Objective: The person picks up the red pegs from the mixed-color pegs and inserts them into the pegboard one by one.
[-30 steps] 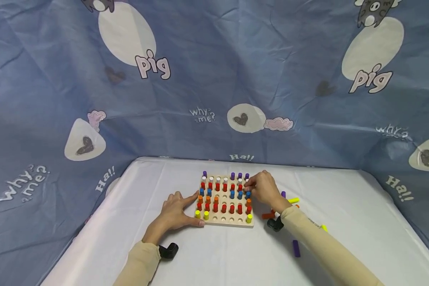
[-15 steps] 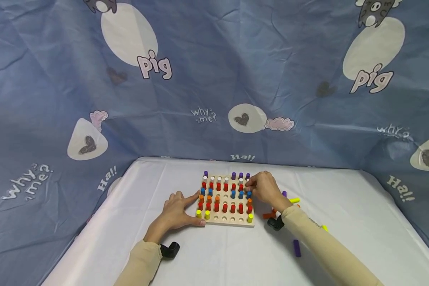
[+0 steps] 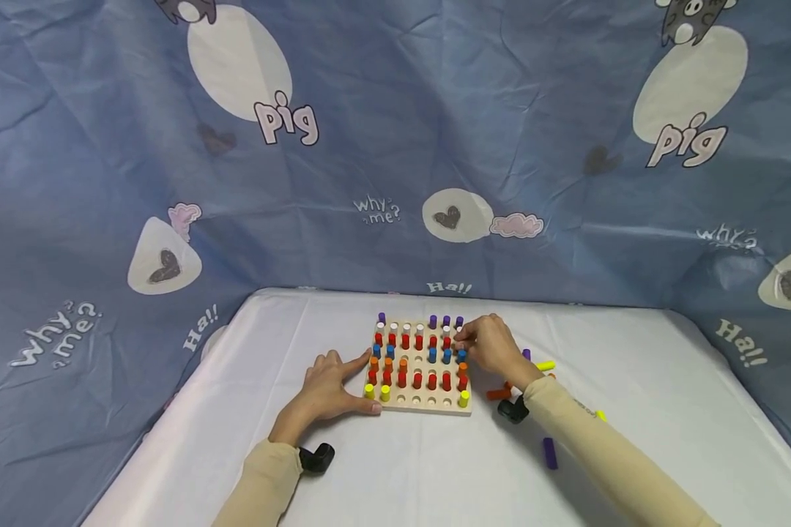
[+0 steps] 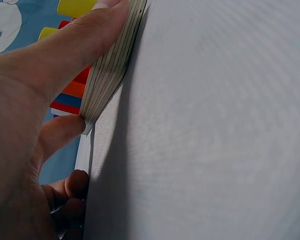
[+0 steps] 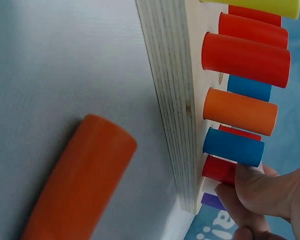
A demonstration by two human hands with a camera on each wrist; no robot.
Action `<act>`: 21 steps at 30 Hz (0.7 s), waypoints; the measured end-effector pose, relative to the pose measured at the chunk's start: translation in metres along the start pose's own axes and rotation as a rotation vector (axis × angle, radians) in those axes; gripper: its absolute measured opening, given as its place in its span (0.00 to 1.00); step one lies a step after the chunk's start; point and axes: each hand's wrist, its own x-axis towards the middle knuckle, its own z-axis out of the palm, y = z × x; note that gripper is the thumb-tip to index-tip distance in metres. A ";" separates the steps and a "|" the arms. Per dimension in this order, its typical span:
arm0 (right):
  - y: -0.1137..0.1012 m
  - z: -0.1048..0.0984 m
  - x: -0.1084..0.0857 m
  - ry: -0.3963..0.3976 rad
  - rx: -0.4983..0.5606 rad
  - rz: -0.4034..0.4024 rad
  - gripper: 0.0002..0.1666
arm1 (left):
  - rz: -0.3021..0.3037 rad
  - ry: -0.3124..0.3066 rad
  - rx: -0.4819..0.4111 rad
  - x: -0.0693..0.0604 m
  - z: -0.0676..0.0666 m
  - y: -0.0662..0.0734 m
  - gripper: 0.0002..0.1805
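Observation:
A light wooden pegboard (image 3: 425, 405) lies on the table, bearing rows of purple, white, red, blue, orange and yellow pegs, with some bare holes. My left hand (image 3: 326, 388) rests at its left side, thumb and forefinger spread and touching the board's edge. In the left wrist view the thumb (image 4: 75, 50) lies straight along that edge. My right hand (image 3: 493, 344) is at the board's far right. Its thumb and forefinger pinch a red peg (image 5: 220, 169) standing in the board, beside a blue peg (image 5: 233, 146). The fingertips partly hide white pegs behind.
Loose pegs lie on the white tablecloth (image 3: 382, 483) right of the board: an orange-red peg (image 3: 499, 394), a yellow peg (image 3: 545, 365) and a purple peg (image 3: 550, 453) among several. The right forearm passes over some. A blue printed cloth (image 3: 343, 146) hangs behind.
The whole scene shifts slightly in the head view. Both hands keep their places at the board, and the right fingertips sit slightly lower over the far right pegs.

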 end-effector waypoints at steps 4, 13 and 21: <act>0.000 0.001 0.001 0.003 0.004 -0.019 0.03 | 0.003 0.008 0.008 0.001 -0.001 -0.002 0.63; -0.003 -0.001 0.002 -0.041 -0.031 -0.013 0.07 | 0.000 0.004 0.010 0.002 0.000 -0.004 0.64; 0.002 -0.023 -0.013 -0.085 -0.044 -0.038 0.24 | 0.022 -0.042 -0.008 -0.003 -0.005 -0.004 0.72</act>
